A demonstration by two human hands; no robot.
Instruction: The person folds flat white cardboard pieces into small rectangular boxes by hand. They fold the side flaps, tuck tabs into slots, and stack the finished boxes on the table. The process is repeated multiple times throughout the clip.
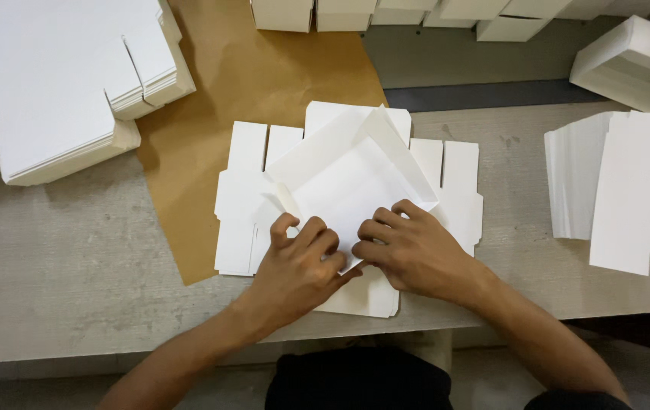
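Pressing down with curled fingers, the left hand point(300, 262) and right hand point(408, 247) pinch the near corner of a half-folded white box point(351, 182). That box rests on a flat die-cut cardboard blank point(243, 197), mid-table. Brown paper point(264, 76) lies beneath. A stack of blanks point(51, 83) sits far left; folded white strips point(617, 186) lie to the right.

One head-worn camera is looking almost straight down from above the person's chest, facing forward across the grey, scuffed work surface point(59, 273). It is sitting close, taking in both forearms, with the far edge reaching the top of the frame.
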